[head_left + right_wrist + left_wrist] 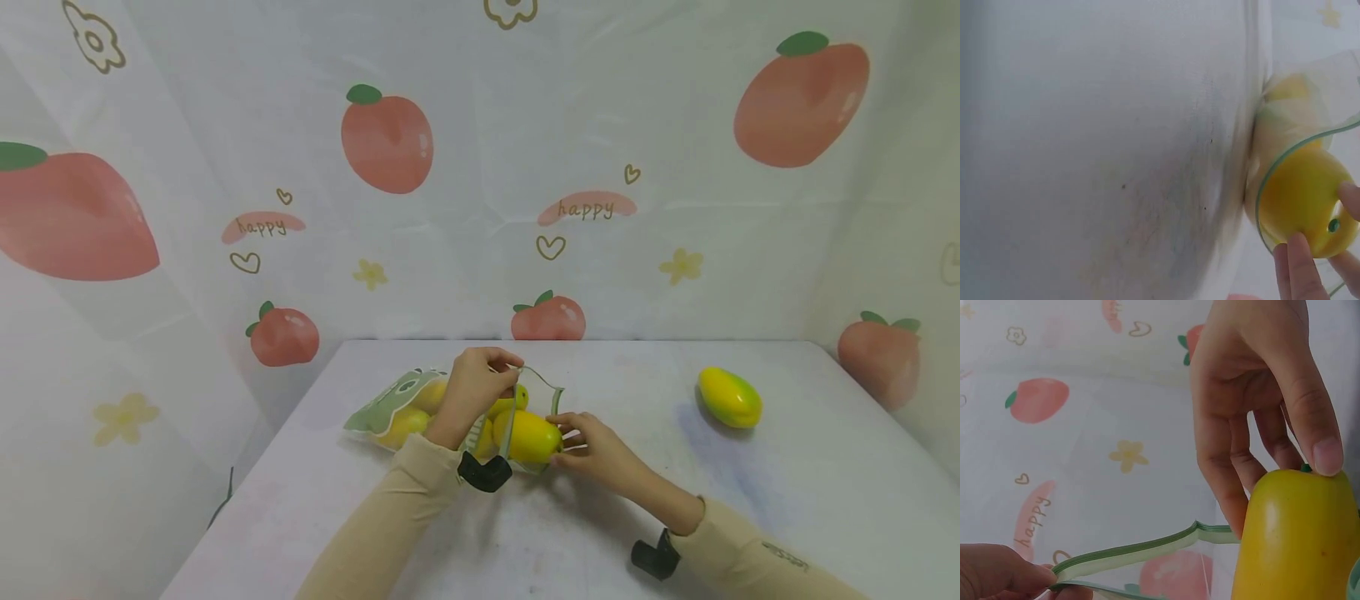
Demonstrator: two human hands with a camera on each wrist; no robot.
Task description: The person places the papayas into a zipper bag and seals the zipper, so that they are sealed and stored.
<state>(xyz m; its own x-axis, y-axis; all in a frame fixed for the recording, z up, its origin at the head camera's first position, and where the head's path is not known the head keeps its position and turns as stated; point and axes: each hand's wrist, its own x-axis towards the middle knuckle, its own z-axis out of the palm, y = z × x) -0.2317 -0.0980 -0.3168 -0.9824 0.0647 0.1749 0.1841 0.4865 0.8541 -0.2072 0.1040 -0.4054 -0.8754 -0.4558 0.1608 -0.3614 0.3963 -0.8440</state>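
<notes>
My left hand pinches the rim of a clear zip-top bag with a green print, and the mouth gapes toward the right. Several yellow fruits lie inside it. A yellow papaya sits in the mouth, partly inside the bag. At its stem end, my right hand holds it with spread fingertips. In the left wrist view the thumb presses beside the small green stem, the other fingers around the far side. The right wrist view shows the bag's green edge around the papaya.
Another papaya, yellow and green, lies on the white table at the right. A white cloth backdrop with printed peaches hangs behind the table. Black wrist mounts sit on both forearms.
</notes>
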